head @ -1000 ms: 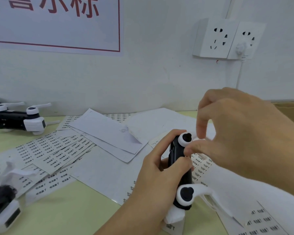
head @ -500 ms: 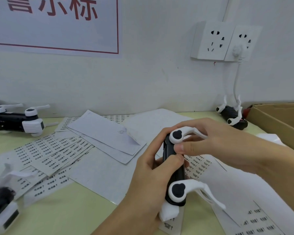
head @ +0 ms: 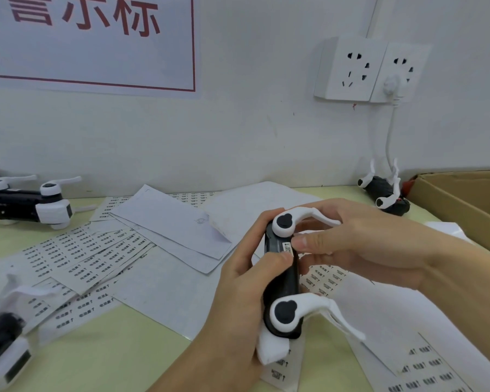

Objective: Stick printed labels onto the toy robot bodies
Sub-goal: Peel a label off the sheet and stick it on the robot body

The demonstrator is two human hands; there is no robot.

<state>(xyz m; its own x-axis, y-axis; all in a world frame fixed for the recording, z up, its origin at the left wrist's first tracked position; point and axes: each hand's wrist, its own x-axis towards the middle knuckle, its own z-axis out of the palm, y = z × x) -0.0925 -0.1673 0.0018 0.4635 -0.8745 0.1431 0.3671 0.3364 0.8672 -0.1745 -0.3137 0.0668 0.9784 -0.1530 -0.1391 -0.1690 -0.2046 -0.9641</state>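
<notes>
A black toy robot body [head: 284, 278] with white rotor arms stands on end above the table, slightly right of the view's middle. My left hand [head: 238, 301] grips it from the left, thumb across its black side. My right hand [head: 359, 244] wraps its upper part from the right, and that thumb presses a small printed label [head: 286, 247] onto the black side just below the upper white rotor hub. Sheets of printed labels [head: 77, 256] lie spread on the table to the left and under my hands.
Another black-and-white toy body [head: 26, 203] lies at the far left by the wall, one [head: 3, 355] sits at the bottom-left edge, and one [head: 385, 190] near the wall at right. A cardboard box [head: 464, 205] stands at the right. Wall sockets [head: 371, 69] hang above.
My right hand came down from above the toy and closed round its upper part, its thumb now pressing the label on the black side. The toy has tilted slightly in my left hand.
</notes>
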